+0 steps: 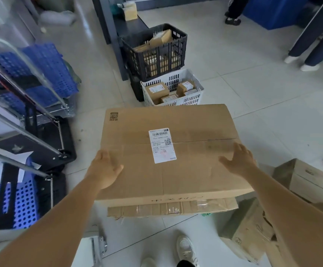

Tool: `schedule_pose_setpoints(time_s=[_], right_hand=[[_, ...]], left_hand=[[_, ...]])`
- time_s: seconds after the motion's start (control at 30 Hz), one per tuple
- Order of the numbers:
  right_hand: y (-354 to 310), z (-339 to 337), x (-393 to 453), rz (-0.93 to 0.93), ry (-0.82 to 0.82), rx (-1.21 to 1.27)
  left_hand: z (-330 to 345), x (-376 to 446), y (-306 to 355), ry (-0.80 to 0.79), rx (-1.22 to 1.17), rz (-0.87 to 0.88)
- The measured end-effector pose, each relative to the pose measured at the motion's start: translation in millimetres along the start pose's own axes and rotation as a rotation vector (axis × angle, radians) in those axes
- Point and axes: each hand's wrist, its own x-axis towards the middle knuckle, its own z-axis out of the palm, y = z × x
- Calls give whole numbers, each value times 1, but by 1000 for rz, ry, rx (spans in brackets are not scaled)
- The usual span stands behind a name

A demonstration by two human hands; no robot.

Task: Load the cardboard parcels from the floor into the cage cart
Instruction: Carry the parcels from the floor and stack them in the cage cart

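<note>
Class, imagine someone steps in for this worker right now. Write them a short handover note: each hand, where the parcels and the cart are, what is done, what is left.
Left hand: flat on the left edge of the large flat carton, fingers spread, not clamped.
Right hand: flat on the carton's right side, also open.
The carton lies label-up on another taped carton, in front of the feet.
More cardboard parcels sit on the floor to the right.
Cage cart: at the left; no cardboard parcels show in it.
Done: hands placed on the carton.
Left: lift it, load it into the cart, then the rest.
</note>
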Motion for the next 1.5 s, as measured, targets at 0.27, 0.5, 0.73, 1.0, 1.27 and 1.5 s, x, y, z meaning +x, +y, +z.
schedule_pose_setpoints(time_s=[0.27, 0.5, 0.73, 1.0, 1.27, 1.5], right_hand=[[22, 15, 35, 65, -24, 161], [33, 15, 49, 104, -100, 356], [37, 5, 48, 47, -56, 390], [34, -17, 39, -46, -25, 407], [12, -55, 2, -174, 35, 433], [-13, -101, -66, -331, 105, 474]], left_hand=[[16, 22, -1, 38, -303, -176], [17, 18, -1, 42, -502, -285], [20, 2, 8, 132, -602, -280], [4, -43, 11, 198, -670, -324], [-38, -113, 4, 361, -684, -290], [-77, -203, -23, 558, -691, -234]])
